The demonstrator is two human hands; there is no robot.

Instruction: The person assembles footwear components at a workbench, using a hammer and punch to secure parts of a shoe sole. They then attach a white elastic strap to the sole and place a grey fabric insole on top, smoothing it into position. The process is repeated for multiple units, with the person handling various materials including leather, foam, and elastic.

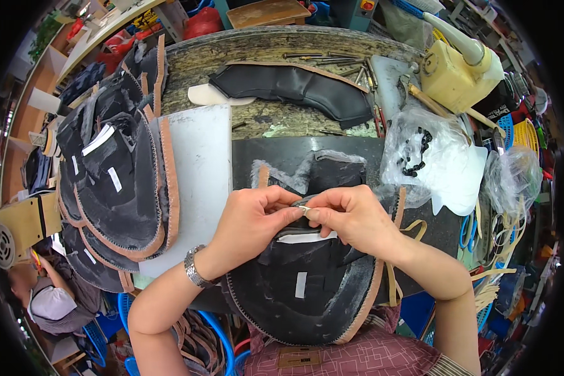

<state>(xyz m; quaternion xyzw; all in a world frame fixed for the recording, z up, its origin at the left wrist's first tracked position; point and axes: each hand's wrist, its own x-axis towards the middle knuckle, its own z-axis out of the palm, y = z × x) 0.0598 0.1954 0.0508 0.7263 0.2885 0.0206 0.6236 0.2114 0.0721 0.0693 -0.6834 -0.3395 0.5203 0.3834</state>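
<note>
In front of my body lies a black padded piece (pixel 276 282), with a curved stitched edge, tan edging on its right side and grey fleece along its far edge. A white strip (pixel 307 238) crosses it, and a small white patch (pixel 301 285) sits below. My left hand (pixel 260 216) and my right hand (pixel 351 219) meet above its middle. Thumbs and forefingers of both are pinched together on a small whitish piece (pixel 304 208); its kind is too small to tell. A metal-band watch (pixel 195 266) is on my left wrist.
At left, several similar black pieces (pixel 119 207) are stacked beside a pale board (pixel 197 163). A black curved padded piece (pixel 288 89) lies at the back. On the right are a plastic bag (pixel 398 144) with small black parts, a yellowish jug (pixel 451 78) and blue-handled scissors (pixel 469 232).
</note>
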